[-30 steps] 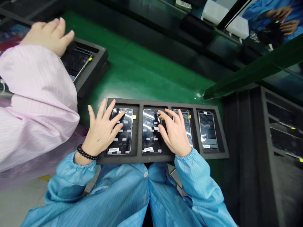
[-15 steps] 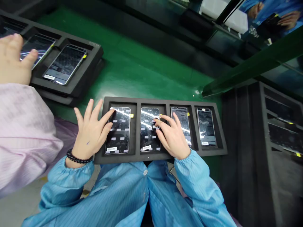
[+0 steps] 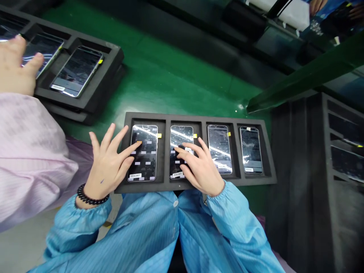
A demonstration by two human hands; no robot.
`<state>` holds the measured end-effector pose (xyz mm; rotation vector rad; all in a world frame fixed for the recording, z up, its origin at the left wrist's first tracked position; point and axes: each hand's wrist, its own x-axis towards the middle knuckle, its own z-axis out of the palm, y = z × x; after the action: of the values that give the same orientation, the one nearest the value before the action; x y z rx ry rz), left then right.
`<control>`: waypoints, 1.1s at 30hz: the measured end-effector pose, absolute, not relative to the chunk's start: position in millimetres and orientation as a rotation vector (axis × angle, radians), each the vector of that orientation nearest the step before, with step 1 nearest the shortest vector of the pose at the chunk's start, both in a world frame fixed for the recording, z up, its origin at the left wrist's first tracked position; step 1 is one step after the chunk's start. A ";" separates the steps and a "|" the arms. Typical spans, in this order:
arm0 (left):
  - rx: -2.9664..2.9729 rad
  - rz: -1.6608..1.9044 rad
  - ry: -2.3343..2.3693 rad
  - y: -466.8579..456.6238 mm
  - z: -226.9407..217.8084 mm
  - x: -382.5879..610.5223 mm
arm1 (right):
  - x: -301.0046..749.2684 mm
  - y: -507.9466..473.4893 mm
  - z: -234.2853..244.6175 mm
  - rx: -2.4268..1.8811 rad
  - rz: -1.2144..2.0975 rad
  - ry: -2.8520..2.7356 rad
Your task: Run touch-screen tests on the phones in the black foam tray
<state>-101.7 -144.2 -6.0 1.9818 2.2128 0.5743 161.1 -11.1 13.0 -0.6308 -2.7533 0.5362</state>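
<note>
- Black foam tray [image 3: 164, 151] is lying across the green bench top [image 3: 170, 83], directly under both hands. It is holding four phones, screens up, one in each pocket.
- The left hand [image 3: 109, 167] is spreading wide open and gripping nothing. Its index fingertip and thumb are touching the screen of the leftmost phone [image 3: 148, 163], while the palm is hanging just off the tray's left edge.
- A black bead bracelet [image 3: 91, 195] is circling the left wrist, above the blue cuff.
- The right hand [image 3: 196, 168] is also lying open and gripping nothing. Its fingers are resting on the lower part of the second phone [image 3: 182, 134], in the pocket just to the right of the one the left hand is touching.
- The third phone [image 3: 219, 148] is sitting just beside the right hand's outer edge, and the fourth phone [image 3: 251, 149] is lying beyond it. No hand is touching either.
- Well beyond the left hand, up and to its left, a co-worker's hand [image 3: 15, 64] in a pink sleeve [image 3: 31, 151] is reaching over a phone in a second dark tray [image 3: 108, 72].
</note>
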 end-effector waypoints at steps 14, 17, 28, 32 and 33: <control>2.043 0.651 2.116 -143.9 -2.1 -102.2 | 195.1 -20.6 12.3 -0.810 0.459 -2.697; 2.046 0.695 2.150 -155.7 -0.8 -105.3 | 187.1 -20.8 9.6 -0.741 0.477 -2.715; 2.020 0.647 2.139 -169.2 -10.8 -105.0 | 178.0 -29.6 14.6 -0.614 0.530 -2.713; 2.101 0.531 2.041 -161.5 -12.0 -101.3 | 172.2 -33.5 8.4 -0.647 0.541 -2.758; 2.121 0.529 2.027 -160.8 -12.1 -101.2 | 169.7 -33.1 6.9 -0.651 0.544 -2.774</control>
<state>-101.2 -160.8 -12.1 2.1213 2.0267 0.5292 169.7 -33.1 6.9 -0.6513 -2.7736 0.5441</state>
